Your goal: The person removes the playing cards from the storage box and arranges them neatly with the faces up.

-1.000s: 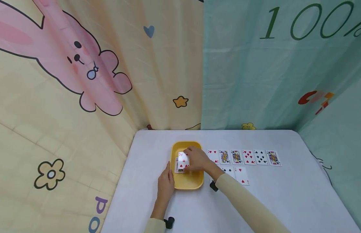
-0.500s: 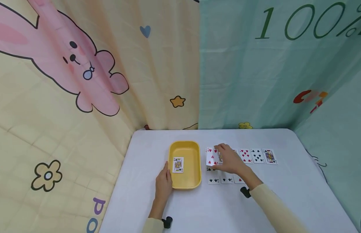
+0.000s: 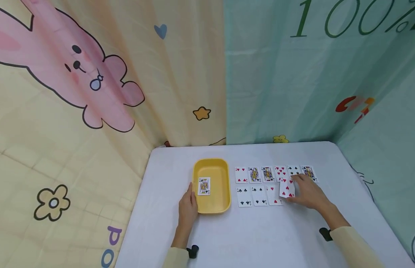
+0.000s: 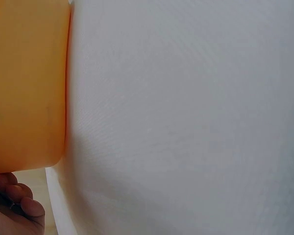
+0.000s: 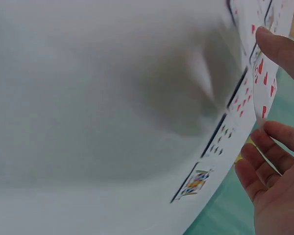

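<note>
In the head view my right hand (image 3: 308,191) pinches a playing card (image 3: 287,188) with red hearts, thumb on one edge and fingers on the opposite one. The right wrist view shows this hearts card (image 5: 263,88) between thumb and index finger, with the other fingers loosely bent. Beside the left wall of a yellow tray (image 3: 221,186) is my left hand (image 3: 188,210), its fingers along the rim. In the left wrist view, relaxed fingertips (image 4: 19,191) sit right at the tray's edge. A king-type face card (image 3: 204,186) lies face up inside the tray.
Behind and left of the right hand, face-up cards form a back row, including a queen-like card (image 3: 254,175) and a black-suited face card (image 3: 309,173). A front row holds a clubs card (image 3: 244,197) and others. Curtains (image 3: 261,93) hang behind the white table (image 3: 254,238).
My right hand has lifted the hearts card out of the tray and carried it right, past the front row's cards. The left hand stays at the tray; the head view has shifted slightly.
</note>
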The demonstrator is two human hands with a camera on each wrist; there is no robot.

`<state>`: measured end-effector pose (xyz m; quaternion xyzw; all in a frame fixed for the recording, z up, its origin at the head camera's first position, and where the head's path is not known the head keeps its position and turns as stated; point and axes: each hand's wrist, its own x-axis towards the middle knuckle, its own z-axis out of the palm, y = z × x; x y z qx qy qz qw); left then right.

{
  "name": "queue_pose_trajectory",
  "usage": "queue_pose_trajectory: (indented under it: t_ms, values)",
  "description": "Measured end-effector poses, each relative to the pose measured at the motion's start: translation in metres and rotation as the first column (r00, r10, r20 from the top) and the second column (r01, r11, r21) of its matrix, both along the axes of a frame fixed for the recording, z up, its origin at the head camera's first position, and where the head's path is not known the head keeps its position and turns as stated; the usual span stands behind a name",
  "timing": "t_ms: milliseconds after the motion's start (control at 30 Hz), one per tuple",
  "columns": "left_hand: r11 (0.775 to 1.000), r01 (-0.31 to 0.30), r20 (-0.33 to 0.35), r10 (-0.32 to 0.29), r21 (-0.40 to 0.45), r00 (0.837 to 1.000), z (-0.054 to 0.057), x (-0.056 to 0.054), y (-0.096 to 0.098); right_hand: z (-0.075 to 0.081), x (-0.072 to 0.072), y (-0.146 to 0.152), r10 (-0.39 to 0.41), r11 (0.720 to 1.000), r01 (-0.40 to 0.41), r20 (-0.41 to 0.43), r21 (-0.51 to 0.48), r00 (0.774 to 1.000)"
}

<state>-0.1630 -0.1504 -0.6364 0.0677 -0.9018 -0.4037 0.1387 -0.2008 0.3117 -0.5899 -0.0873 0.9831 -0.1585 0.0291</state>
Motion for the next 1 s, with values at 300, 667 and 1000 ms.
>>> queue_pose_trajectory:
  t_ms: [300,667,1000]
  values:
    - [1.000,0.019,-0.017,-0.019,-0.003,1.000,0.002,-0.002,-0.001,-0.013,0.015,0.024,0.012,0.999,-0.013,0.040,0.032,0.999]
    - [1.000,0.012,0.035,-0.013,0.027,0.999,0.001,-0.002,0.001,-0.022,0.013,0.020,0.046,0.999,-0.047,0.053,0.007,0.997]
    - [1.000,0.020,0.001,-0.020,0.019,1.000,0.000,-0.003,0.000,-0.024,0.006,0.017,0.067,0.997,-0.068,0.081,0.019,0.994]
